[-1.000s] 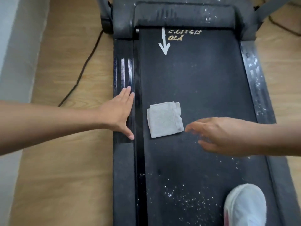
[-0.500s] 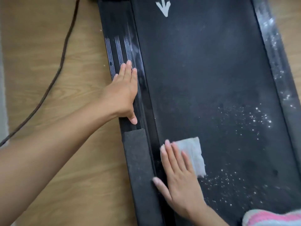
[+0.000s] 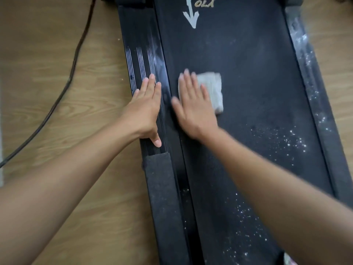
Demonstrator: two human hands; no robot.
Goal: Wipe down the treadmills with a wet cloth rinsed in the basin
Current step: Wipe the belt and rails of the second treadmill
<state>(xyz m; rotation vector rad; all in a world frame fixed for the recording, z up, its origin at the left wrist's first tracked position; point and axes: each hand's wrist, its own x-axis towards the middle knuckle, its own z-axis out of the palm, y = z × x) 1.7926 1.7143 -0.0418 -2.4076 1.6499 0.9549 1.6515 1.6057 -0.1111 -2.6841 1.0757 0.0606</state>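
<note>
Wooden flooring [image 3: 57, 54] is flanking the treadmill belt [image 3: 248, 73], where my right hand [image 3: 194, 108], fingers [image 3: 188, 83] straight and close together, is pressing the cloth [image 3: 212, 88]; white specks [image 3: 282, 142] are lying nearer me, rightward of it.

looks like a spare room at home or maybe a small gym, can't tell which. black treadmill [image 3: 248, 88] sits right on wood-look plank flooring [image 3: 47, 54], and a dark power cable [image 3: 74, 64] trails loose across the boards on its left side.
</note>
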